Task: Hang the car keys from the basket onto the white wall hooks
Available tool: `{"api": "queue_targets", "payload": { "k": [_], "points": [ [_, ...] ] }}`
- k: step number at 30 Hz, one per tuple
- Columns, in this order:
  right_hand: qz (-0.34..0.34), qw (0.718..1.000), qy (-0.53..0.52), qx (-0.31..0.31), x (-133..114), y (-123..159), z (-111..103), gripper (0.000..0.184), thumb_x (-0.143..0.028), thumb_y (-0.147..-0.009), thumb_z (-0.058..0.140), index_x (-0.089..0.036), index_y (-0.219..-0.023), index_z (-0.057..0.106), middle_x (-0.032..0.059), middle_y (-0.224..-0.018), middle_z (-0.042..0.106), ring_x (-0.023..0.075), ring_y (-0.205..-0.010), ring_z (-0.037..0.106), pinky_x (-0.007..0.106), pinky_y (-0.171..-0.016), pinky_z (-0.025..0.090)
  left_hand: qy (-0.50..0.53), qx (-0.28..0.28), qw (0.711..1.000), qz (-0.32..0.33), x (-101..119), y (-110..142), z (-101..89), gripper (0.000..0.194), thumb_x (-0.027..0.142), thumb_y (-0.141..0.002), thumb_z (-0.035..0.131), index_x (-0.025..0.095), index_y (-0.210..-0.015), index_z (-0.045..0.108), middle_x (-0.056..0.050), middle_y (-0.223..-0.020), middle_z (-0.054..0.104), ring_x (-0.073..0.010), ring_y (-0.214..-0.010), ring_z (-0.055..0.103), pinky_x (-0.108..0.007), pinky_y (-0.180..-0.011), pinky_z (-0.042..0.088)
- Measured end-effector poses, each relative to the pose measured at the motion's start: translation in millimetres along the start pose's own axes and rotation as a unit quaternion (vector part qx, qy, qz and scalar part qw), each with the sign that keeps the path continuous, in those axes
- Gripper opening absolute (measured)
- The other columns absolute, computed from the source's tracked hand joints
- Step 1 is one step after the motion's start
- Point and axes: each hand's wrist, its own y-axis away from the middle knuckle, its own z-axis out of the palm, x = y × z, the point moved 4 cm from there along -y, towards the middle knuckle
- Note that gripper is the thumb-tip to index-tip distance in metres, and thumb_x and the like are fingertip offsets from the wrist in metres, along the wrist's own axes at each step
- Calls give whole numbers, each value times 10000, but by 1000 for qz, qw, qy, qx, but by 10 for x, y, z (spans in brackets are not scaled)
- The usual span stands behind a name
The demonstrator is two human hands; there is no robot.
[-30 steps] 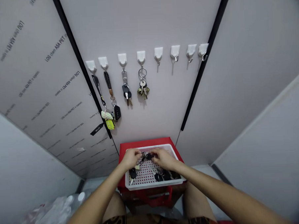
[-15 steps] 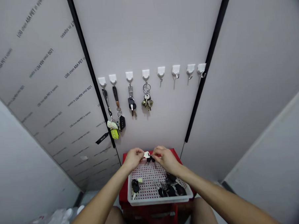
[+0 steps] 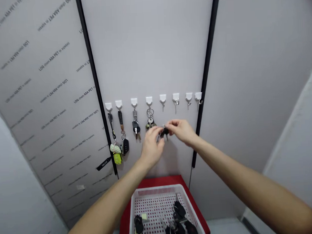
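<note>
My left hand [image 3: 153, 145] and my right hand [image 3: 181, 131] are together in the air, in front of the pale wall panel [image 3: 148, 51]; the fingers of both hands close on a small black-headed key [image 3: 164, 132], so this key is out of the basket and just under the row of hooks. My fingers hide most of its ring, and I cannot tell exactly how each hand grips it.

Eight white adhesive hooks stand in one line on the wall; the four on the left side carry keys, one of them with a yellow-green fob [image 3: 118, 158], and the four on the right side are bare. The nearest bare hook [image 3: 163, 101] is just above the key in my fingers.

Below my hands, the white perforated plastic basket [image 3: 159, 190] sits on a red stand [image 3: 158, 181]; more black-headed keys [image 3: 176, 219] lie inside, near its left and right walls.

I judge that the step in hand is bringing this key up to the hooks; the next move calls for finding its ring and lining it up with the bare hook.
</note>
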Motion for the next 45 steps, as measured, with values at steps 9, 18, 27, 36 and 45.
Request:
{"api": "queue_targets", "payload": {
  "k": [9, 18, 27, 36, 45],
  "points": [
    [-18, 992, -16, 123, -230, -588, -217, 65, -161, -565, 471, -127, -514, 492, -18, -390, 445, 61, -374, 420, 196, -371, 385, -132, 10, 990, 42, 140, -639, 20, 340, 111, -620, 413, 127, -958, 454, -58, -1036, 448, -160, -955, 379, -307, -825, 316],
    [-49, 980, 119, 149, -53, -691, -206, 139, -188, -611, 435, -92, -596, 534, 6, -456, 487, 87, -476, 477, 261, -555, 406, -164, -20, 986, 37, 24, -510, 62, 334, 108, -609, 427, 97, -942, 461, -66, -1010, 467, -168, -931, 388, -311, -823, 303],
    [-88, 972, 211, -46, 650, 499, 283, 189, -152, -622, 411, -146, -751, 549, 14, -652, 547, 100, -622, 486, 239, -616, 374, -159, -356, 918, -74, -806, 1080, 270, 285, 133, -609, 422, 152, -877, 518, -41, -895, 550, -143, -835, 463, -255, -759, 340],
    [-65, 814, 394, -422, 1577, 1550, 727, 327, -182, -467, 589, -176, -793, 563, 72, -806, 553, 207, -792, 467, 275, -681, 330, -291, -526, 797, -56, -1062, 1821, 358, 219, 123, -579, 421, 149, -740, 567, -99, -783, 584, -204, -775, 500, -329, -707, 325],
    [-57, 857, 329, -392, 1678, 1491, 812, 150, -154, -546, 498, -171, -691, 531, 31, -692, 526, 129, -635, 456, 213, -559, 320, -150, -464, 858, -159, -860, 1810, 727, 324, 276, -604, 442, 187, -912, 479, -61, -877, 553, -183, -796, 492, -263, -652, 359]
  ]
}}
